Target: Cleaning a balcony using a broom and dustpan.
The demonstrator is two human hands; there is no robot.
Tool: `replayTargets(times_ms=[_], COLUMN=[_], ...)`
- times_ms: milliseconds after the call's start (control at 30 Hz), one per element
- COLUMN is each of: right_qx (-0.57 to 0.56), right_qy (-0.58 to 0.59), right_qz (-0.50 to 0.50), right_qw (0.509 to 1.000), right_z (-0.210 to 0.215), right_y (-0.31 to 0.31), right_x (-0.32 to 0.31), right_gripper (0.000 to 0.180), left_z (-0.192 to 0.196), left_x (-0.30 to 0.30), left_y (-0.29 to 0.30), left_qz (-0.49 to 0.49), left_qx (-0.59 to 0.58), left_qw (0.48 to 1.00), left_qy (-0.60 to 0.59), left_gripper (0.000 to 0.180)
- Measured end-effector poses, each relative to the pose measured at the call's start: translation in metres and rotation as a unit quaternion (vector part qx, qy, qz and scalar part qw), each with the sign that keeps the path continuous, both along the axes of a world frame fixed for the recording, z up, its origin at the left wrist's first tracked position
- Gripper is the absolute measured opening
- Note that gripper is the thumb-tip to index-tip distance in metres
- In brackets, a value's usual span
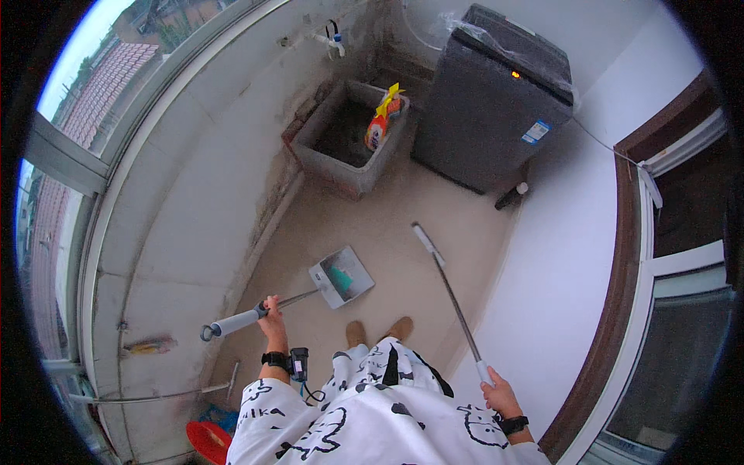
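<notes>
My left hand [273,319] is closed around the handle of a grey long-handled dustpan [359,273]. Its pan rests on the floor ahead of my feet, with something green lying inside. In my right hand [502,394] is the light grip of a broom [456,305] with a thin dark pole. The broom's narrow pale head [428,242] is out over the floor, to the right of the dustpan and apart from it. A little blur at the head hides its bristles.
A grey stone sink [353,180] stands by the left wall, holding a yellow-and-orange bottle [377,128]. Beside it is a dark washing machine [490,101]. A tap [335,46] juts from the wall. Low at left are a red basin [208,442] and a metal rail [163,398].
</notes>
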State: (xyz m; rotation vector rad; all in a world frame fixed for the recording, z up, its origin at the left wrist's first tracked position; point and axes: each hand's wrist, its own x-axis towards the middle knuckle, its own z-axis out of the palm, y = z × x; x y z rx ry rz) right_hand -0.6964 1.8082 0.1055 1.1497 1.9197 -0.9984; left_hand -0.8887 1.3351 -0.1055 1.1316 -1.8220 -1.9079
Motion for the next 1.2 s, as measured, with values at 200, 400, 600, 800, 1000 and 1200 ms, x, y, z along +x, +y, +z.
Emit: replayTargets(times_ms=[200, 400, 600, 800, 1000, 1200], right_qx=[-0.022, -0.051, -0.089, -0.08, -0.102, -0.141], right_qy=[0.031, 0.057, 0.042, 0.016, 0.017, 0.015], right_qz=[-0.063, -0.092, -0.134, -0.075, -0.138, -0.206], right_qw=[0.997, 0.993, 0.986, 0.994, 0.985, 0.968], right_z=[-0.005, 0.009, 0.029, 0.058, 0.075, 0.068], right_y=[0.037, 0.052, 0.075, 0.097, 0.116, 0.159], right_x=[0.014, 0.014, 0.001, -0.019, -0.026, -0.031], right_gripper=[0.059, 0.057, 0.058, 0.049, 0.053, 0.057], left_z=[0.025, 0.05, 0.069, 0.096, 0.077, 0.052], left_x=[-0.016, -0.032, -0.031, -0.028, -0.041, -0.034], left_y=[0.004, 0.008, 0.014, 0.025, 0.038, -0.007], left_qz=[0.033, 0.064, 0.037, -0.012, 0.017, 0.075], left_qx=[0.043, -0.003, 0.032, -0.004, -0.092, -0.029], left_qw=[0.998, 0.998, 0.999, 0.999, 0.993, 0.955], left_qy=[0.041, 0.006, 0.005, -0.034, -0.065, -0.287], left_gripper=[0.014, 0.015, 0.016, 0.025, 0.031, 0.045])
